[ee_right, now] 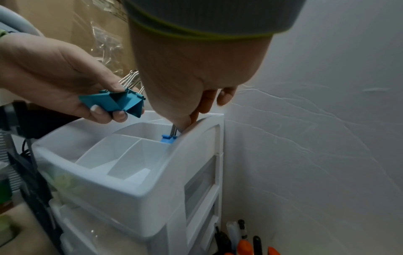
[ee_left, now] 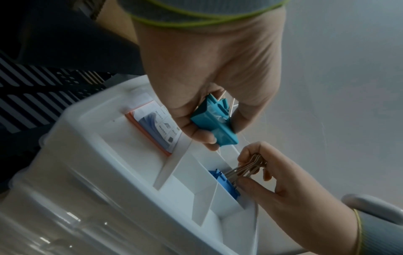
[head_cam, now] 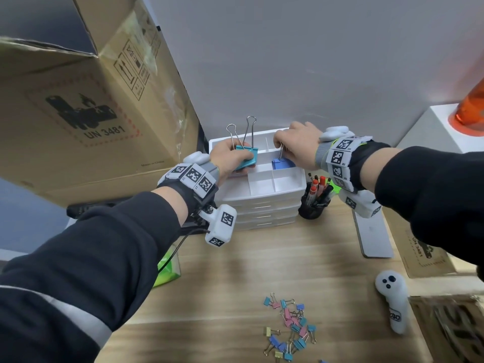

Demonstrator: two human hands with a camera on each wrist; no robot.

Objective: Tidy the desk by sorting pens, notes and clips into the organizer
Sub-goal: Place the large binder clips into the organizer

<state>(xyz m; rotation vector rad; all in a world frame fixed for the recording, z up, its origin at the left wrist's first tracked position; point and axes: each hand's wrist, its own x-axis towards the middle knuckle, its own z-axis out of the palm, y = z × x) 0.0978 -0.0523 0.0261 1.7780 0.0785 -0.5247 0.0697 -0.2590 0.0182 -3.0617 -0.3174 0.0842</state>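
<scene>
Head view: both hands reach over a white organizer (head_cam: 262, 195) standing at the back of a wooden bench (head_cam: 262, 263), against a pale wall.
Left hand (head_cam: 230, 159): its grip grasps large teal binder clips (head_cam: 246, 157), wire handles pointing up, held above the organizer's left side.
Right hand (head_cam: 298, 148): its grip pinches the wire handles of blue binder clips (head_cam: 281, 163), whose bodies sit inside a rear right compartment of the top tray.
Notes (ee_left: 157, 127): a pad with an orange edge lies in the tray's left compartment, seen from the left wrist.
Pens (head_cam: 318, 188): red and black ones stand in a dark cup just right of the organizer.
Small clips (head_cam: 288, 328): a loose pile of pink, blue, teal and yellow ones lies on the near bench.
Surroundings: a large cardboard box (head_cam: 86, 100) on the left; a white handheld controller (head_cam: 392, 299) on the right.
</scene>
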